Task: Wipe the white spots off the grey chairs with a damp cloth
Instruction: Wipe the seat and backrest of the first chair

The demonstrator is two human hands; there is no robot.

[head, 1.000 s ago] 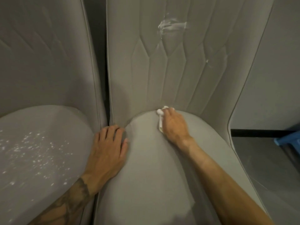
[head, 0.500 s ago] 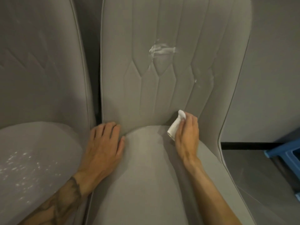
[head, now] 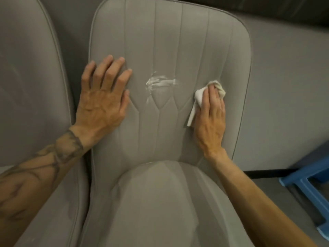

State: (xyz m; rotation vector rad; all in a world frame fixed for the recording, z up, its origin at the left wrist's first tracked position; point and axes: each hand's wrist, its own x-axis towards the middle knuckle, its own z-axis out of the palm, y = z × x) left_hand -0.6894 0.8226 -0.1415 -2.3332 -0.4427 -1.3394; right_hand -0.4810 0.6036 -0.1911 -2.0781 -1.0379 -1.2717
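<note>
Centre frame: white smear (head: pixel 161 82) on grey chair (head: pixel 195 41) backrest, unwiped. Right hand (head: pixel 211 120) presses white cloth (head: pixel 199 97) just right of it. Left hand (head: pixel 103 98) flat, empty, fingers spread, centre left.

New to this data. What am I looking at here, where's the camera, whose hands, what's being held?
There is no machine: a person works with bare hands, and one wide-angle camera worn on their head looks forward and down. You see a grey chair from the front, with a second grey chair beside it on the left. The left hand lies flat and open on the backrest. The right hand presses a crumpled white cloth against the backrest. Between the hands sits a white smear, not yet wiped. A blue plastic object stands on the floor at right.
</note>
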